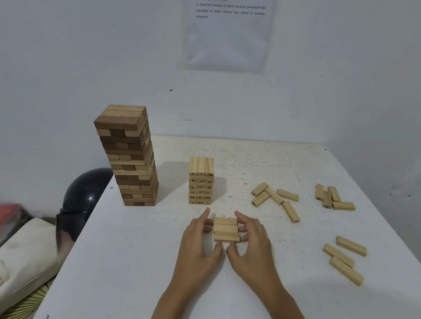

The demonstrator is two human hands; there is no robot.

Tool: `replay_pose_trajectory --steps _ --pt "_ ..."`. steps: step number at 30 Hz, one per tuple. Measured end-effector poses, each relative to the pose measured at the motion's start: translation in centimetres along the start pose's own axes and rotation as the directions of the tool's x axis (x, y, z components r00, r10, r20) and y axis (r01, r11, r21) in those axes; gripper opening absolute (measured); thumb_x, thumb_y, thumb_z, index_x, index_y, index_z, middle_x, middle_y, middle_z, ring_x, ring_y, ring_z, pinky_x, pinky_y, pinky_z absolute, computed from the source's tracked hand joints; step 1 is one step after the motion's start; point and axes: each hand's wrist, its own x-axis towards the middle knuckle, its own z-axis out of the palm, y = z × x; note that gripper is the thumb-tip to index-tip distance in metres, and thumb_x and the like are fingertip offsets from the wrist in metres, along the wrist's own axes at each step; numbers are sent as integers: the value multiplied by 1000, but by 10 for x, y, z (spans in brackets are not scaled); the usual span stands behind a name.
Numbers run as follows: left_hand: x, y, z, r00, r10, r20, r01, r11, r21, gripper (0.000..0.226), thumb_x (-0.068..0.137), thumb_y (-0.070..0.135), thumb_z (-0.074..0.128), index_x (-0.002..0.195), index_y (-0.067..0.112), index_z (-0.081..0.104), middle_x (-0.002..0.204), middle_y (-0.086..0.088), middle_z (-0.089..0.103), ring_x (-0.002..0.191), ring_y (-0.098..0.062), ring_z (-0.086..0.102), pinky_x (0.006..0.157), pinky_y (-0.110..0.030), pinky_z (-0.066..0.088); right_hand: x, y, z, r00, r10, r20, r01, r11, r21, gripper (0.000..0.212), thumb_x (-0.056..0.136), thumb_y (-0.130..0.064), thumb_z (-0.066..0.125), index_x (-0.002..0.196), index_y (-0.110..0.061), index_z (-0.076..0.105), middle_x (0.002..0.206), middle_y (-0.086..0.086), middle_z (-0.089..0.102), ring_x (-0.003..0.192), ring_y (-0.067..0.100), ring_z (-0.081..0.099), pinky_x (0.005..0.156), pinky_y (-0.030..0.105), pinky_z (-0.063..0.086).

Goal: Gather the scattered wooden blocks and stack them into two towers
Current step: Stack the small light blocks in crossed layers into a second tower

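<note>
Because the three blocks (226, 229) seemed light, stiff and slippery, my left hand (202, 246) and right hand (252, 243) pinched their ends, fingers curled, on the table (142, 268) before the short tower (200, 181).

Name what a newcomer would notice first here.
The tall two-toned tower at the left edge of the table dominates, with a shorter numbered tower to its right. In front, the left hand and right hand hold a row of three blocks; loose blocks lie scattered to the right.
</note>
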Motion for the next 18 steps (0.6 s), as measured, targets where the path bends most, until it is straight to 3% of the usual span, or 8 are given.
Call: replay_pose_trajectory --steps 5,10,18 --pt "1 -1 0 1000 -3 -9 3 998 -63 67 85 6 66 143 26 40 115 14 56 109 -2 53 92 -13 44 0 1 0 1000 -11 -12 11 1000 -13 63 76 -2 69 133 -19 49 113 -4 53 99 4 51 81 5 40" --pt "2 -3 0 1000 11 -9 -11 998 -64 68 84 4 67 142 26 41 115 12 57 108 -3 55 91 -17 46 -1 1 0 1000 -11 -18 10 1000 -23 62 77 -3 68 133 -20 48 113 -5 52 99 2 51 81 5 41" --pt "3 -4 2 1000 0 -19 -1 998 -67 65 83 2 67 140 22 44 115 10 57 106 -1 55 87 -11 44 0 1 1 1000 -13 -18 12 1000 -27 61 76 -4 68 132 -19 50 112 -5 53 98 5 51 80 7 42"
